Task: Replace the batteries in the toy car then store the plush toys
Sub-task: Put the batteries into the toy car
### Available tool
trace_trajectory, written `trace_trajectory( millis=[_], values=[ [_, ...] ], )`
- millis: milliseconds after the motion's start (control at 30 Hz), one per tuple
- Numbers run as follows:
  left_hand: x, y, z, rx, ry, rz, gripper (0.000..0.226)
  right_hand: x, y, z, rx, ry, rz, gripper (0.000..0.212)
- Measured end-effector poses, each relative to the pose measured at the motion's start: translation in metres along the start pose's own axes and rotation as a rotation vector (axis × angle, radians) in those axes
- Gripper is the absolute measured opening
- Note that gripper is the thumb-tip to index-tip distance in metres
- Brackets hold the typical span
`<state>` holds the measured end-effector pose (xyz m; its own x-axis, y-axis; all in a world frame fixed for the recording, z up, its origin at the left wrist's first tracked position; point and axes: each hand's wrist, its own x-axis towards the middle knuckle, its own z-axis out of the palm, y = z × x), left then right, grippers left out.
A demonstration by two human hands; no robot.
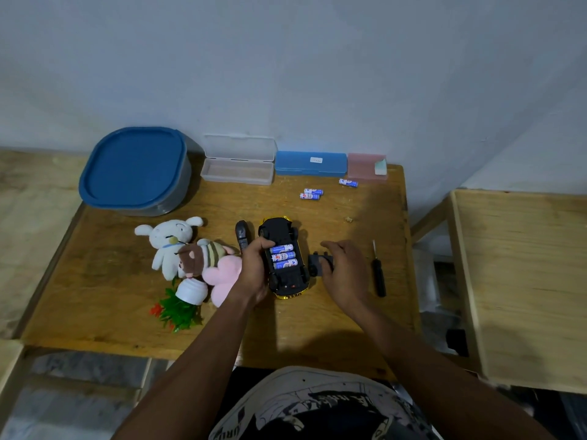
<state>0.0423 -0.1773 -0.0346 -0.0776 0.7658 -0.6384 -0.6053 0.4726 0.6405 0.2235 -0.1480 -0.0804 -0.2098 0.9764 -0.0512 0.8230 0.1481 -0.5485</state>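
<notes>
Three batteries (282,256) in upturned toy car (277,229)

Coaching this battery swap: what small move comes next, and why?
Probably the right hand lifts the black cover onto the open compartment of the toy car: three batteries fill it, the left hand grips the car, the cover lies beside it.

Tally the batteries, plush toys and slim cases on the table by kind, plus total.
Fitted batteries in toy car: 3
Loose batteries: 3
Plush toys: 3
Cases: 3
Total: 12
</notes>
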Motion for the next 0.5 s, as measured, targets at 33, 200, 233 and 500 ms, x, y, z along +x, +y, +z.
trace_trajectory(
  millis=[33, 200, 233, 500],
  values=[
    [0.0, 0.0, 0.0, 0.0, -0.003, 0.003, 0.038, -0.001, -0.005, -0.006, 0.063, 0.02, 0.003, 0.033],
    [-0.004, 0.001, 0.008, -0.013, 0.009, 0.032, 0.039, -0.003, -0.048, -0.041, 0.428, 0.005, 0.064, 0.04],
    [-0.004, 0.001, 0.011, -0.012, 0.012, 0.035, 0.039, -0.004, -0.054, -0.043, 0.473, -0.002, 0.064, 0.043],
    [-0.009, 0.003, 0.027, 0.018, -0.008, 0.12, 0.037, -0.003, -0.07, -0.044, 0.487, 0.096, 0.049, 0.052]
  ],
)
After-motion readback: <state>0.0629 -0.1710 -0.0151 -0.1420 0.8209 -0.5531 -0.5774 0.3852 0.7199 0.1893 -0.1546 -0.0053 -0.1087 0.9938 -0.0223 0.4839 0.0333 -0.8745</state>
